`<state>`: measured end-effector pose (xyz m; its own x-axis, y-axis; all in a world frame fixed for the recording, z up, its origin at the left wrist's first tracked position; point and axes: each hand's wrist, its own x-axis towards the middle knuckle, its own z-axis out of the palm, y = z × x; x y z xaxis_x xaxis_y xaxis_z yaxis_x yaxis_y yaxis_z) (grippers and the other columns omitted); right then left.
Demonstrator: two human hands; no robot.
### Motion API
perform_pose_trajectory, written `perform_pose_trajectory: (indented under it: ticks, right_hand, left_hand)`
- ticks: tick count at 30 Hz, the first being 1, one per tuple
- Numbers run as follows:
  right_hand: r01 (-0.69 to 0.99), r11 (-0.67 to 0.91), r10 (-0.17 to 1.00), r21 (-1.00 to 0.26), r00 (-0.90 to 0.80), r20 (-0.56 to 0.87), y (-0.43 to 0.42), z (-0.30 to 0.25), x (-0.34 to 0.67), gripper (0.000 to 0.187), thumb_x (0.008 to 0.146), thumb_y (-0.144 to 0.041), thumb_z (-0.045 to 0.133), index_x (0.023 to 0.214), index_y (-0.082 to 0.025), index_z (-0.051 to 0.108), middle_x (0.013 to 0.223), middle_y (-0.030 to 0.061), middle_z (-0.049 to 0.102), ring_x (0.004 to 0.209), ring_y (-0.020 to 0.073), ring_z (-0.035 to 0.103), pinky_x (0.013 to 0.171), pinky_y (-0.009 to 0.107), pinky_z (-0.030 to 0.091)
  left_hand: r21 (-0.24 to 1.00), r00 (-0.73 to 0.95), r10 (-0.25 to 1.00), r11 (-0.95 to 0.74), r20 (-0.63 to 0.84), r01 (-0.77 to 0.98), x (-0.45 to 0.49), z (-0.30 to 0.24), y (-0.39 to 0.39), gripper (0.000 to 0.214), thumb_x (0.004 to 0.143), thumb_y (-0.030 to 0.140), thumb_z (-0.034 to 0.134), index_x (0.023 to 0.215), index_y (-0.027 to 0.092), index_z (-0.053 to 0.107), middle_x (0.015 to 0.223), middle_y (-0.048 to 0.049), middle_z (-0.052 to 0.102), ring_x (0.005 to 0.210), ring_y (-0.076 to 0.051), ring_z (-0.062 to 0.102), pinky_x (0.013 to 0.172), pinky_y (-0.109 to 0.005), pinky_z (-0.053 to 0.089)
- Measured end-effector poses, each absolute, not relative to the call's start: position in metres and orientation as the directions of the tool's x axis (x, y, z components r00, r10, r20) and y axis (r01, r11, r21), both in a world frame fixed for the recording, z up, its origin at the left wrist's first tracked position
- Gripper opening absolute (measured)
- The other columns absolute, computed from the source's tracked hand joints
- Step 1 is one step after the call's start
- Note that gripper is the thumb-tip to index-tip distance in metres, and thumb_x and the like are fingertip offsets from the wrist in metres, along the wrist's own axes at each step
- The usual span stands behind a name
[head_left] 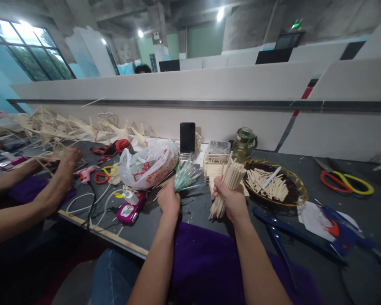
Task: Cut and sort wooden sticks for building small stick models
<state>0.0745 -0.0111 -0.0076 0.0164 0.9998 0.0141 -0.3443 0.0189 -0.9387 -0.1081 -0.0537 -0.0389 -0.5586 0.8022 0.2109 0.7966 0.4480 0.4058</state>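
Observation:
My right hand (231,200) is closed around a thick bundle of thin wooden sticks (226,183), held upright and tilted to the right above the dark table. My left hand (169,199) is closed on a clear plastic wrapper (186,175) that fans out to the right. Just behind the two hands stands a small house built of sticks (213,164). To the right lies a shallow woven basket (296,183) with cut stick pieces in it.
A plastic bag (147,163), a black phone (187,137) and a green jar (244,143) stand behind. Blue pliers (279,237), a blue glue gun (346,234) and red-yellow scissors (347,182) lie right. Another person's arms (34,199) work at the left among stick frames (63,129).

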Motion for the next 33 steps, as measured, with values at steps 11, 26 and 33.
perform_pose_trajectory:
  ticks: [11, 26, 33]
  right_hand:
    - [-0.307, 0.143, 0.989, -0.941, 0.017, 0.145, -0.015, -0.005, 0.071, 0.032, 0.07, -0.039, 0.077, 0.092, -0.017, 0.072, 0.067, -0.0017, 0.063, 0.052, 0.0095, 0.052, 0.049, 0.022, 0.047]
    - [0.088, 0.389, 0.91, -0.917, -0.192, 0.368, -0.024, -0.013, 0.066, 0.018, 0.077, -0.035, 0.07, 0.068, -0.019, 0.068, 0.06, -0.0008, 0.059, 0.056, 0.0145, 0.052, 0.055, 0.025, 0.041]
    - [0.089, 0.425, 0.87, -0.901, -0.315, 0.379, -0.019, -0.027, 0.063, 0.027, 0.083, -0.042, 0.064, 0.07, -0.017, 0.064, 0.062, -0.0012, 0.057, 0.057, 0.0135, 0.051, 0.054, 0.023, 0.038]
  left_hand:
    - [0.999, -0.533, 0.845, -0.048, 0.038, -0.005, -0.092, -0.036, -0.049, 0.029, 0.06, 0.029, 0.076, 0.083, 0.015, 0.067, 0.076, -0.0044, 0.071, 0.064, -0.018, 0.063, 0.062, -0.028, 0.048]
    - [0.991, -0.158, 0.987, -0.024, 0.003, -0.129, -0.085, -0.042, -0.053, 0.049, 0.049, 0.021, 0.086, 0.094, 0.013, 0.069, 0.091, -0.0049, 0.073, 0.082, -0.02, 0.065, 0.079, -0.029, 0.049]
    - [0.988, -0.097, 0.992, 0.071, -0.085, -0.14, -0.09, -0.038, -0.057, 0.042, 0.049, 0.02, 0.083, 0.087, 0.013, 0.067, 0.078, -0.0013, 0.07, 0.069, -0.015, 0.059, 0.068, -0.025, 0.045]
